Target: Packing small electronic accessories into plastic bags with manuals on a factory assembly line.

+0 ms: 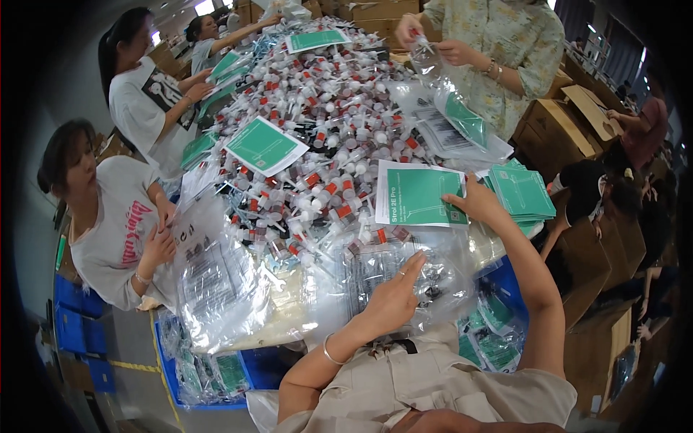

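Observation:
My right hand (pixel 474 204) grips a green-and-white leaflet (pixel 417 196) at its right edge, with thumb and fingers closed on it. Beside that hand is a stack of green leaflets (pixel 521 189). Below the leaflet, a clear plastic bag (pixel 444 292) with dark print lies flat at the table's near edge. My left hand (pixel 395 297) rests over this bag with its fingers stretched out; a ring and a bracelet show on that arm. Past the bag rises a pile of small bottles (pixel 317 166) with clear bodies, white nozzles and red parts.
Blue bins (pixel 249 372) with filled bags stand below the table edge. Three people work along the left side; another across the table holds a clear bag (pixel 426 59). More leaflets (pixel 267 146) lie on the pile. Open cardboard boxes (pixel 552 133) crowd the right.

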Tool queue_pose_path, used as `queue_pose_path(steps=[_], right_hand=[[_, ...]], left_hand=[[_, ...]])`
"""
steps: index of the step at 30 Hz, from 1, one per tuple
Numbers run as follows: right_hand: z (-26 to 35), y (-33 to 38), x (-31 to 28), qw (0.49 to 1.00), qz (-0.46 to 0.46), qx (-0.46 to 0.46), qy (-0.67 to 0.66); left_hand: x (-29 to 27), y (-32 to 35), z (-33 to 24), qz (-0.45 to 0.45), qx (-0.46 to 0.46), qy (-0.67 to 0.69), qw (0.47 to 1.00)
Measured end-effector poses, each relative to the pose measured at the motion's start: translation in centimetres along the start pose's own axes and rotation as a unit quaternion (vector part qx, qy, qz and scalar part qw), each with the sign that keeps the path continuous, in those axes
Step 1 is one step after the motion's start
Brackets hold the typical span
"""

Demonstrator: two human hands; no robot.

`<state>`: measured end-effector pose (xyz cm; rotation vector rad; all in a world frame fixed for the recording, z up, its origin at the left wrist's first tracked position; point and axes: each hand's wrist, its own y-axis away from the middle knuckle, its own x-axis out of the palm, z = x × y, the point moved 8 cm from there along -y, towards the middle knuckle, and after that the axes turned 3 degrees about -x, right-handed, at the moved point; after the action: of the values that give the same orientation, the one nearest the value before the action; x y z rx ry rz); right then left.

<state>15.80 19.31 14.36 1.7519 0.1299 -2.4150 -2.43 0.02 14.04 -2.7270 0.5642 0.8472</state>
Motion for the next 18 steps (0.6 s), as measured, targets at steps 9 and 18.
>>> queue_pose_path(steps=[9,18], right_hand=[[-1.4,0.2,0.9,0.898,0.073,0.050,-0.431],[-3.0,11.4,-11.8,0.876,-0.028,-0.024,-0.480]], left_hand=[[-0.6,1.1,0.7,-0.035,0.020,0.007,0.999],[-0.7,0.6,-0.4,-0.062,0.010,-0.020,0.998]])
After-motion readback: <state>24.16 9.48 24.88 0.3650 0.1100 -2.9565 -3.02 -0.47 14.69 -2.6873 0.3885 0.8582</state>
